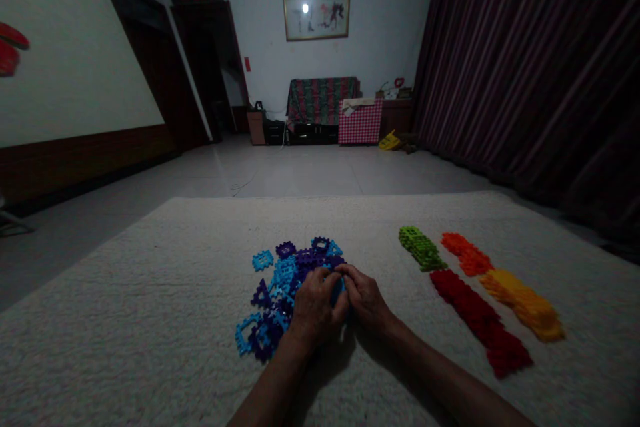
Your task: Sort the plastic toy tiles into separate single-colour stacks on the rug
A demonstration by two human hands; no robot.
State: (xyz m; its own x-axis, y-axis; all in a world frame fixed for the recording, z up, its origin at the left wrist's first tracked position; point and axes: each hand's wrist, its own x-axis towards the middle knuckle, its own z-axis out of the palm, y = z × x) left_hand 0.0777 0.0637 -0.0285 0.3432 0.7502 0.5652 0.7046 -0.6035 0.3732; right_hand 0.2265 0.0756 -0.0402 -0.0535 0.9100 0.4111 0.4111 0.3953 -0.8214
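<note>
On the pale cloth lies a loose pile of light blue and dark purple-blue plastic interlocking pieces (284, 273), square and triangular with toothed edges. My left hand (319, 303) rests at the pile's right side, fingers curled around light blue interlocking pieces (339, 288). Close against it, my right hand (367, 297) has bent fingers that meet the same light blue pieces. How many pieces are held is hidden behind the fingers. A single light blue piece (263, 260) lies at the pile's left edge.
To the right lie sorted rows of similar pieces: green (421, 248), orange (466, 253), red (480, 320) and yellow (523, 303). The cloth's far edge (340, 198) borders a tiled floor. A checked cloth (360, 123) covers furniture by the far wall; dark curtains (530, 67) hang right.
</note>
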